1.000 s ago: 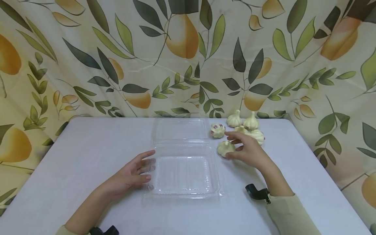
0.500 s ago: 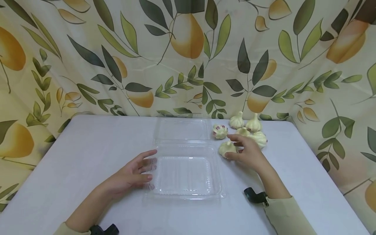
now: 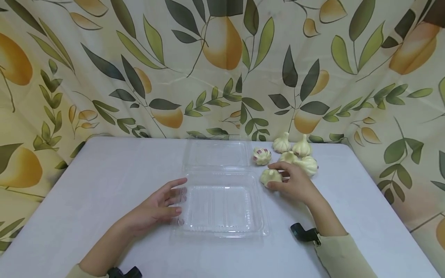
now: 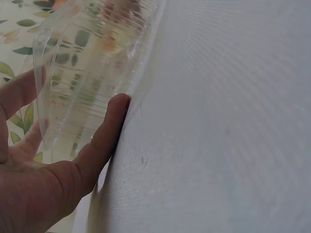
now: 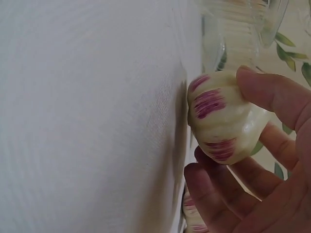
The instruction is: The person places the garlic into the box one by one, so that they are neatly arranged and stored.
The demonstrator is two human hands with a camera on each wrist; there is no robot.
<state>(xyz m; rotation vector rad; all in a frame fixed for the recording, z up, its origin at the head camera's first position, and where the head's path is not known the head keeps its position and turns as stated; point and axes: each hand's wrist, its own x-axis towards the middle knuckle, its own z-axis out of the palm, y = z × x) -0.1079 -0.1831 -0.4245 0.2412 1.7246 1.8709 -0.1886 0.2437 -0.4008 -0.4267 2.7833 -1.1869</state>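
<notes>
My right hand point(image 3: 295, 182) grips a pale garlic bulb point(image 3: 269, 178) between thumb and fingers, just right of a clear plastic clamshell container point(image 3: 222, 208). Purple streaks mark the underside of this garlic bulb point(image 5: 218, 116) in the right wrist view, where the thumb presses one side and fingertips lie against the other. At the container's left edge is my left hand point(image 3: 153, 208), its fingers fairly straight and spread. The left wrist view has the left thumb point(image 4: 109, 126) low along the white tabletop, beside the container wall point(image 4: 73, 97). The container's lid point(image 3: 217, 154) lies folded back, away from me.
Several more garlic bulbs point(image 3: 301, 146) cluster at the table's far right. One purple-streaked bulb point(image 3: 262, 156) sits beside the lid. A patterned curtain point(image 3: 222, 77) rises behind the white table point(image 3: 121, 173).
My right fingers have closed in on the near garlic bulb, the index finger coming down toward it. My left hand stays at the container's edge. The head view shifts slightly.
</notes>
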